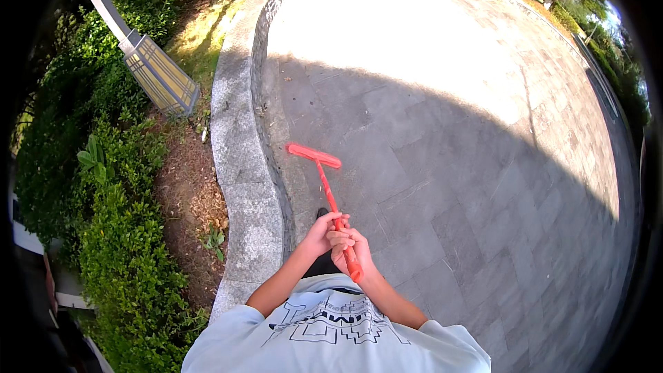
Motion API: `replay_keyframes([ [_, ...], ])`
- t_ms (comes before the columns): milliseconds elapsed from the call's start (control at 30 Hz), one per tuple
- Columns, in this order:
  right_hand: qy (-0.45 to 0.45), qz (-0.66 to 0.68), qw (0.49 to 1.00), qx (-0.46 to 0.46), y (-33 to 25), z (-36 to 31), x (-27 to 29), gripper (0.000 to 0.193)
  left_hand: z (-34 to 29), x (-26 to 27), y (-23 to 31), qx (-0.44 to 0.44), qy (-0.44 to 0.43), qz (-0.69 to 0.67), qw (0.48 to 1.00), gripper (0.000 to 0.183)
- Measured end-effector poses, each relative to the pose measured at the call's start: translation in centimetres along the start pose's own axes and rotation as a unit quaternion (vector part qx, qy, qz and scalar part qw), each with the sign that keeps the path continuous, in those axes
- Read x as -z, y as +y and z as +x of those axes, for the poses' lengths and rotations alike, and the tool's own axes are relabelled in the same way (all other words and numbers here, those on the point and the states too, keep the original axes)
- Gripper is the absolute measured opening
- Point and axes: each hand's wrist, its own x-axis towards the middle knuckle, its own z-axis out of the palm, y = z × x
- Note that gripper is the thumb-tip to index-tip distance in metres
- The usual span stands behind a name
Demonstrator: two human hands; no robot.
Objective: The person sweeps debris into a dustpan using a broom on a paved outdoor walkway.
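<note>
Down on the paved ground [442, 166], seen from the head camera, a person in a pale printed shirt [331, 331] stands just beside a curved stone curb [238, 159]. Both hands wrap a red broom [330, 197]. Left hand [323, 231] sits higher on the handle, its grip curled tight around the stick; right hand [351, 247] is just below, touching the left, grip also pressed closed around the handle near its end. The handle runs up and away from the body, tilted left, and the red head rests on the shaded pavers close to the curb. Beyond the curb: bare soil, green bushes [110, 235] and a slanted lamp post [148, 62]. Sunlight covers the far paving.
</note>
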Motion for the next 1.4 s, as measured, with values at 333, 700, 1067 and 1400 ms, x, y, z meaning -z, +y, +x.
replay_keyframes([
  [333, 0.067, -0.086, 0.994, 0.005, -18.2, 24.5, -16.2, 0.005, 24.5, -5.6, 24.0, 0.043, -0.058, -0.128, 0.989, 0.019],
  [700, 0.039, -0.071, 0.990, 0.119, -39.7, 46.7, -37.3, 0.015, 48.7, -20.0, 49.6, 0.097, -0.031, -0.072, 0.992, 0.019],
  [1067, 0.030, -0.136, 0.980, 0.141, -63.0, 70.1, -57.2, 0.013, 74.8, -31.6, 76.3, 0.108, 0.000, -0.065, 0.992, 0.016],
  [1400, 0.039, -0.107, 0.992, 0.058, -83.0, 92.3, -71.8, 0.010, 101.3, -29.6, 96.5, -0.086, -0.080, 0.120, 0.986, 0.037],
])
